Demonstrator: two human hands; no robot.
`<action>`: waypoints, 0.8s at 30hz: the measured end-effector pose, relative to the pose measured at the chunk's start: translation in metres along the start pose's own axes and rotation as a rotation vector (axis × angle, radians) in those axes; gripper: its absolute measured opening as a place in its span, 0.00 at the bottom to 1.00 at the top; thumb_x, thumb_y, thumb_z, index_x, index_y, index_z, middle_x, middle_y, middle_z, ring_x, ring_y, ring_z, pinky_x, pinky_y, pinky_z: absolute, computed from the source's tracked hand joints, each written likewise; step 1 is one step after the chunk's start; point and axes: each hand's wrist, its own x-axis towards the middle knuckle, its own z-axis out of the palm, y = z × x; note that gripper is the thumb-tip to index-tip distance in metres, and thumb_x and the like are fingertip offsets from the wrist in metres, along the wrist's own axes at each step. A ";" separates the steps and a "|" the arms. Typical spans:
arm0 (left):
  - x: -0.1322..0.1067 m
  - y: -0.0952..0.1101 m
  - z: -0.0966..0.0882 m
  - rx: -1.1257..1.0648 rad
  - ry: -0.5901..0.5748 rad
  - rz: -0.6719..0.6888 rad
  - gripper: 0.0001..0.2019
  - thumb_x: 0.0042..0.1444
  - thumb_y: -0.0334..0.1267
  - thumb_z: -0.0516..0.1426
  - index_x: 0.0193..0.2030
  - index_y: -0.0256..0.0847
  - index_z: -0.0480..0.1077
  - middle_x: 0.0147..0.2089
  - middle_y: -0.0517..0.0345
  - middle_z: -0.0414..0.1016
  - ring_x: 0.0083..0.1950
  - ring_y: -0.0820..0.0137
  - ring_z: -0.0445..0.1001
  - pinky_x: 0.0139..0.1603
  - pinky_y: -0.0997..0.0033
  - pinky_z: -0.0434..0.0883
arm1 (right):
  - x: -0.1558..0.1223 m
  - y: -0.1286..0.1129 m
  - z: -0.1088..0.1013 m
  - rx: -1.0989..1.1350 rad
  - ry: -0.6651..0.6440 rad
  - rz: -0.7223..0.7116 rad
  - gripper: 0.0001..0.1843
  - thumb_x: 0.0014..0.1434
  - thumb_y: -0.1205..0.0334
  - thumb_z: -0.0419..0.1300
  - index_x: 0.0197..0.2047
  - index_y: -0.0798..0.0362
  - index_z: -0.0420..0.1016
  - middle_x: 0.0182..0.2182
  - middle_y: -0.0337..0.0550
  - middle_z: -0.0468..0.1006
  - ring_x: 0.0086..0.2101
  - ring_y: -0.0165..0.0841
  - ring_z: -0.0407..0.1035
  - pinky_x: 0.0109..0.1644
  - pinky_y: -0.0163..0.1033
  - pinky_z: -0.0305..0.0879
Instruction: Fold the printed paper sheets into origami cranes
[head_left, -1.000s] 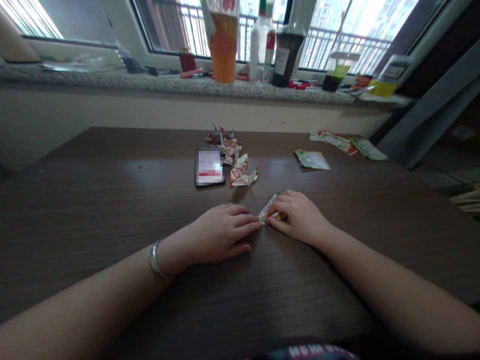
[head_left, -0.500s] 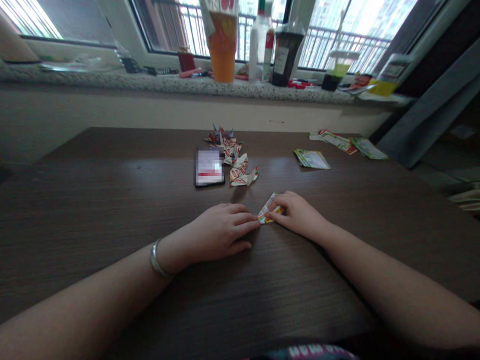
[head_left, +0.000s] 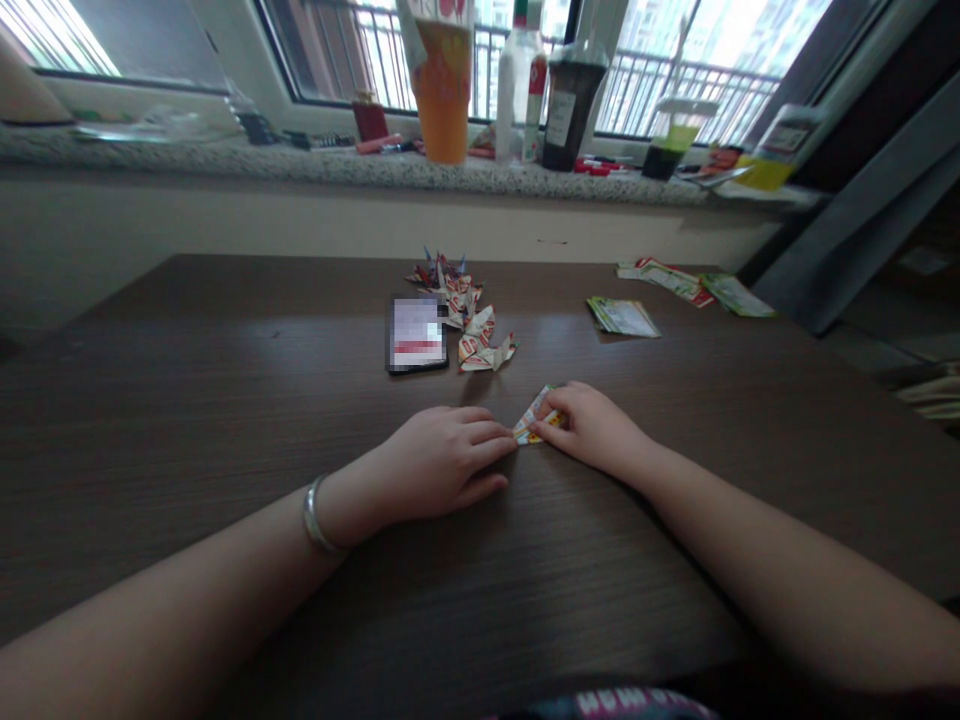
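Note:
A small folded piece of printed paper (head_left: 529,424), white with yellow and green, lies on the dark wooden table between my two hands. My right hand (head_left: 589,422) grips its right side, thumb and fingers closed on it. Fingers stretched out, my left hand (head_left: 454,460) rests palm down, its index fingertip touching the paper's left corner; the thumb is spread toward me. Just beyond are folded paper figures (head_left: 484,345) in white and red, and a phone (head_left: 417,335) with a blurred screen stands beside them on the left.
A stack of printed paper slips (head_left: 624,317) lies at the back right, with more paper strips (head_left: 671,282) behind it. Along the stone windowsill (head_left: 300,165) stand a cup of orange drink (head_left: 445,100), a dark drink cup (head_left: 571,110) and several bottles.
My left thumb has shifted slightly to the right. Otherwise both hands and the folded paper stay almost where they were.

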 end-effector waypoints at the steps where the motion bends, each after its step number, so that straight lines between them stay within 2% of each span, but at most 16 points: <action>1: 0.000 0.000 0.000 0.005 0.002 0.005 0.16 0.64 0.43 0.50 0.54 0.39 0.69 0.49 0.50 0.76 0.50 0.61 0.72 0.48 0.60 0.72 | 0.000 0.000 0.000 -0.007 -0.003 0.000 0.08 0.59 0.59 0.59 0.33 0.53 0.76 0.32 0.44 0.79 0.36 0.35 0.69 0.41 0.38 0.62; 11: 0.005 0.003 0.007 0.103 0.038 0.029 0.12 0.63 0.35 0.50 0.49 0.36 0.70 0.43 0.48 0.75 0.46 0.63 0.73 0.43 0.64 0.73 | 0.004 -0.001 0.002 -0.072 -0.017 0.022 0.09 0.59 0.58 0.58 0.34 0.53 0.76 0.33 0.45 0.79 0.37 0.36 0.70 0.41 0.38 0.61; 16: 0.005 0.003 0.010 0.117 0.001 0.035 0.11 0.61 0.31 0.51 0.49 0.35 0.69 0.45 0.49 0.75 0.47 0.63 0.72 0.45 0.64 0.74 | 0.003 -0.002 0.001 -0.096 -0.015 0.007 0.10 0.61 0.58 0.57 0.35 0.53 0.76 0.34 0.45 0.79 0.38 0.36 0.70 0.42 0.38 0.61; 24: 0.005 0.002 0.006 0.103 -0.041 0.027 0.12 0.60 0.31 0.51 0.50 0.36 0.69 0.47 0.51 0.75 0.49 0.61 0.72 0.45 0.61 0.75 | 0.003 -0.004 0.000 -0.106 -0.026 0.012 0.09 0.60 0.58 0.57 0.35 0.53 0.75 0.34 0.45 0.78 0.38 0.37 0.69 0.42 0.38 0.61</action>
